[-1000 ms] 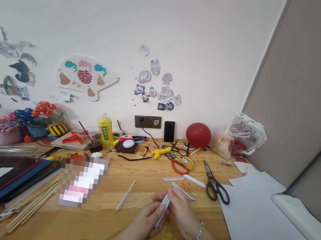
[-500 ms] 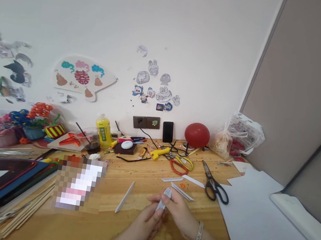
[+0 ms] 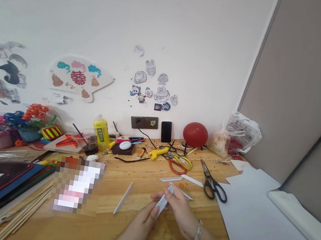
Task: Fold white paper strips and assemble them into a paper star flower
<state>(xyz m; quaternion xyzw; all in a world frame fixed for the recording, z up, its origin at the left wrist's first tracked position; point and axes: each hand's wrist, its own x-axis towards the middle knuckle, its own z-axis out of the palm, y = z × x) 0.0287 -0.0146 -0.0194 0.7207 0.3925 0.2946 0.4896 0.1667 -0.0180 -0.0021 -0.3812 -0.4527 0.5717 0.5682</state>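
Note:
Between my two hands is a narrow bundle of folded white paper, tilted up to the right. My left hand grips its lower end, thumb along the side. Around the upper end my right hand is closed, with a bracelet at the wrist. A folded paper strip lies apart to the left of my hands. Just beyond my fingers lie more paper strips, one partly covered by my right hand. Black-handled scissors rest to the right of them.
Red-and-yellow-handled scissors, a yellow glue gun, a phone and a red balloon are along the back. White sheets cover the right side. Wooden sticks and a drink bottle are to the left.
More of the paper bundle now shows between my hands, its lower part turned into view. My left hand has shifted slightly down its length. The whole view has moved a little.

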